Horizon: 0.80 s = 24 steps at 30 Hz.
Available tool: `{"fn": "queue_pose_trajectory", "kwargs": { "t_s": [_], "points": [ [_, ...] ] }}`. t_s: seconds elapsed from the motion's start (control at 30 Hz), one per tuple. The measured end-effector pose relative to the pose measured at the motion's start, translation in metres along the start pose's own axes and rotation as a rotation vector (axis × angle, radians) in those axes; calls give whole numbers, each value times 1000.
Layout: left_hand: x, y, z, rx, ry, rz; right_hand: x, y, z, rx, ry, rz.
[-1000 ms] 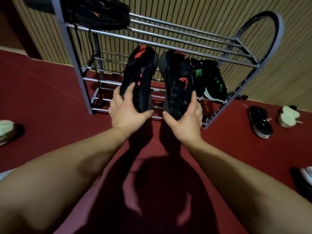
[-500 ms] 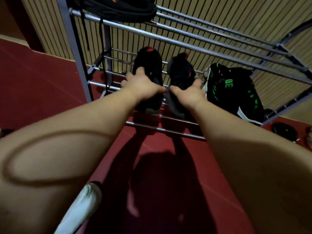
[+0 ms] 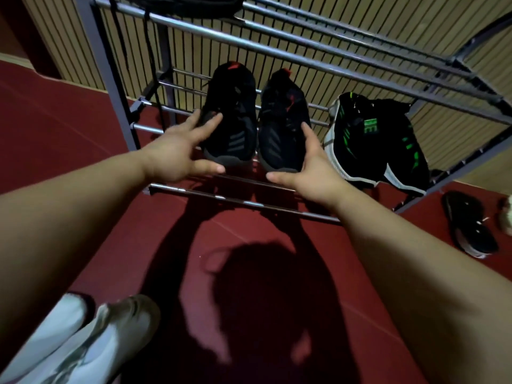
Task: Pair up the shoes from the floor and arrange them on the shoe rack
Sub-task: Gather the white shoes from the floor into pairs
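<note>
Two black shoes with red marks, the left one [image 3: 232, 106] and the right one [image 3: 282, 117], stand side by side on a lower tier of the metal shoe rack [image 3: 277, 55], heels toward me. My left hand [image 3: 177, 151] is open with fingers spread at the heel side of the left shoe, fingertips close to it. My right hand [image 3: 307, 167] is open beside the heel of the right shoe. Neither hand grips a shoe. A black pair with green marks [image 3: 374, 139] stands on the same tier to the right.
A dark shoe [image 3: 205, 4] lies on the top tier, laces hanging down. On the red floor lie a black shoe [image 3: 468, 225] at the right, a pale shoe [image 3: 507, 220] at the right edge, and white shoes [image 3: 83, 342] at the lower left.
Both hands carried the black and red shoes onto the lower tier, set them down, let go and drew back with fingers spread. The camera moved closer to the rack.
</note>
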State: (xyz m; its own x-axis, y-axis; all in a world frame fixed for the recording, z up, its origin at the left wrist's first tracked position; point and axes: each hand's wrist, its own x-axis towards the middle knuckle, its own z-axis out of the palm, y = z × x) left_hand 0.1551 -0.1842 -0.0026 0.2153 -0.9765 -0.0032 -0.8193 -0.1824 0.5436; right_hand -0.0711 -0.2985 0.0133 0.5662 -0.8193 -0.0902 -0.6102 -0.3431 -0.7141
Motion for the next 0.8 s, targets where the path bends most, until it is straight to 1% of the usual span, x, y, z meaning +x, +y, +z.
{"fn": "queue_pose_trajectory", "kwargs": {
  "t_s": [0.1,0.17,0.2,0.27,0.3,0.33,0.4,0.47,0.53,0.57,0.6,0.63,0.7,0.77,0.8],
  "points": [
    [-1,-9,3,33,36,2,-6,-5,3,-97,61,8],
    [-14,-7,9,92,75,7,-24,-7,21,-171,178,-5],
    [-26,-5,17,117,106,5,-41,-5,38,-216,263,-35],
    [-54,-11,30,152,150,-12,-76,5,76,-228,450,-168],
    [-71,-18,37,167,147,-14,-94,11,99,-222,466,-249],
    [-92,-29,43,195,128,-17,-111,17,124,-240,418,-329],
    [-140,-56,50,266,17,-72,-144,28,173,-300,216,-405],
    [-188,-82,55,346,-74,-103,-168,25,209,-313,-82,-435],
    [-235,-104,56,412,-159,-191,-181,13,233,-433,-450,-437],
    [-257,-112,53,430,-195,-250,-182,6,240,-497,-550,-452],
    [-277,-116,52,434,-206,-312,-181,-2,244,-548,-568,-480],
    [-293,-116,50,437,-182,-386,-177,-12,246,-597,-549,-517],
    [-318,-115,48,438,-131,-539,-166,-29,251,-723,-522,-656],
    [-332,-114,50,423,-74,-618,-156,-42,253,-893,-595,-790],
    [-333,-110,51,404,-51,-649,-153,-44,253,-967,-623,-822]
  ]
}}
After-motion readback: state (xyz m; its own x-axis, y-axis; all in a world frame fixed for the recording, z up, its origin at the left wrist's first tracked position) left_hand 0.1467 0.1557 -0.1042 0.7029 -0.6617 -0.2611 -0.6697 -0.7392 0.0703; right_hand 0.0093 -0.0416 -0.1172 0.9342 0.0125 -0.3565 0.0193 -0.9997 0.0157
